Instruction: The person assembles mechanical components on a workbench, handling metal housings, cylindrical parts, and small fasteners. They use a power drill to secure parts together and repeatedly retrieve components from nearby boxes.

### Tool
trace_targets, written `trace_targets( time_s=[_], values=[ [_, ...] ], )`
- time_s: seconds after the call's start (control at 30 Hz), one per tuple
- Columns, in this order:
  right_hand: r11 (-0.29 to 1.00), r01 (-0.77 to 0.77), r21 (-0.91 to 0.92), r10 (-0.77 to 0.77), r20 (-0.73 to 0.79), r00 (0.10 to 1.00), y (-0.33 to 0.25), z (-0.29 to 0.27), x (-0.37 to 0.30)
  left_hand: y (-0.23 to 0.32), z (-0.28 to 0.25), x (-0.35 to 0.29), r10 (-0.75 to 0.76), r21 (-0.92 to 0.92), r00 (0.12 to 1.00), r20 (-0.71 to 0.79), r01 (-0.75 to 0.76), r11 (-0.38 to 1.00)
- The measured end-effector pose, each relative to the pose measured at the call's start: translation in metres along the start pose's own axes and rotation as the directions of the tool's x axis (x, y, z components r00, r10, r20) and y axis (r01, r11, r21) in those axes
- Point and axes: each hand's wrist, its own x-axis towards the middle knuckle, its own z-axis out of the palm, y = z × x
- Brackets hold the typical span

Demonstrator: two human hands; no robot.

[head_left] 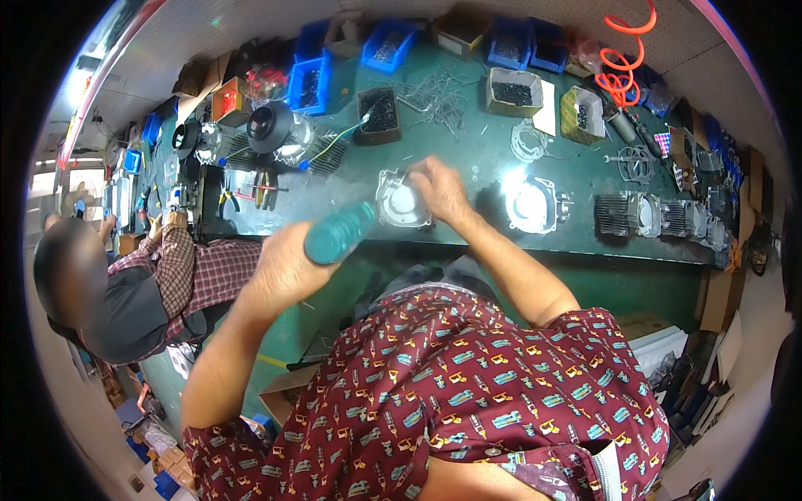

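A round-faced silver metal housing lies near the front edge of the green bench. My right hand is at its upper right edge, fingers closed together; whatever they pinch is too small to make out. My left hand is wrapped round a teal, ribbed cylindrical object, blurred by motion, whose exact kind I cannot tell. It points toward the housing from the lower left, raised over the bench edge. To the right, a second silver housing sits on the bench.
Finned housings line the right front edge. Boxes of dark screws and blue bins stand at the back. Pliers and assembled lamp-like units lie left. An orange coiled hose hangs right. A co-worker sits at left.
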Motion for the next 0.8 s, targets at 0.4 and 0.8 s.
trace_targets(
  time_s=[0.4, 0.8],
  values=[
    [0.983, 0.158, 0.094, -0.15, -0.091, 0.985, 0.017, -0.008, 0.005, -0.002, -0.046, 0.003, 0.133, -0.214, 0.988, -0.075, -0.146, 0.966],
    [0.107, -0.286, 0.952, 0.258, 0.251, 0.933, -0.017, -0.049, -0.012, -0.054, 0.074, -0.036, -0.071, -0.829, 0.974, -0.213, -0.142, 0.541]
  ],
)
